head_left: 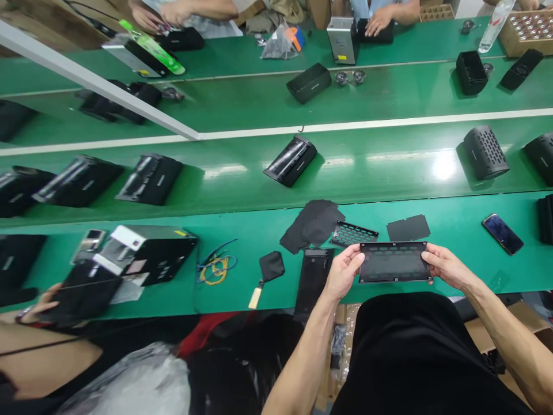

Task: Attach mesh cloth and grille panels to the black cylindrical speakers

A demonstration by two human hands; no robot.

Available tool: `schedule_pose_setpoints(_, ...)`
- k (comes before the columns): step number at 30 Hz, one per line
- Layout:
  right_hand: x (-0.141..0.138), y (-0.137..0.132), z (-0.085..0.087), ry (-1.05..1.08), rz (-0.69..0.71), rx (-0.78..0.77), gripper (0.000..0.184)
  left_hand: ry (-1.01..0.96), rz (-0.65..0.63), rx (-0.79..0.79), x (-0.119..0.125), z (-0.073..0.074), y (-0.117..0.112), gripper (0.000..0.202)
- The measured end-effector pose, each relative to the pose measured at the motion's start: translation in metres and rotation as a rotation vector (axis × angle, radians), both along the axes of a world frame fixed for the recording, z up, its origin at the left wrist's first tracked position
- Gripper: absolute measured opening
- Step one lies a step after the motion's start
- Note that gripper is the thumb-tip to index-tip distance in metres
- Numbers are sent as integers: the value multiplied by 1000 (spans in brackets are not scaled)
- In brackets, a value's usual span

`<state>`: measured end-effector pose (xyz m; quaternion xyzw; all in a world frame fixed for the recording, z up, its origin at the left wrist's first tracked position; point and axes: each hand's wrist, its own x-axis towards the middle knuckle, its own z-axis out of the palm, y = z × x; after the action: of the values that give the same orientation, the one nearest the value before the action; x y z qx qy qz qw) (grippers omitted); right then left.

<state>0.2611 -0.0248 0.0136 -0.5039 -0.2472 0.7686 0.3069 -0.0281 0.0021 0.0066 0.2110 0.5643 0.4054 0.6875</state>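
Note:
A black rectangular panel (394,264) with a raised rim and a row of slots showing faintly along its far side is held level over the table's near edge. My left hand (344,270) pinches its left end and my right hand (446,265) its right end. Just beyond it lies a black slotted grille (355,233). Behind my left hand, thin black sheets (314,223) are fanned in a pile, and a single black sheet (408,227) lies past the panel. Left of my left hand is a black box-like housing (313,279).
A phone (502,233) lies to the right. Left are a black pouch (272,266) with a tag, coiled cables (215,270) and a silver-and-black machine (149,253). Black speaker-like housings (291,160) stand on the green conveyor (233,190). A co-worker's hand (47,302) is at far left; others work opposite.

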Motion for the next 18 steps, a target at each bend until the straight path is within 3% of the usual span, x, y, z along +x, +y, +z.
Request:
schedule_pose_setpoints(6, 3, 7, -1, -67, 104, 31, 53, -37, 35, 25, -4, -3, 0, 42)
schedule_pose_setpoints(11, -9, 18, 3, -35, 95, 33, 52, -80, 122, -33, -14, -11, -1, 61)
schedule_pose_setpoints(15, -33, 30, 8, 11, 56, 30, 50, -304, 292, -15, -13, -17, -12, 85)
schedule_pose_setpoints(18, -56, 40, 7, 8, 38, 37, 50, -505, 290, 59, -4, -19, -20, 95)
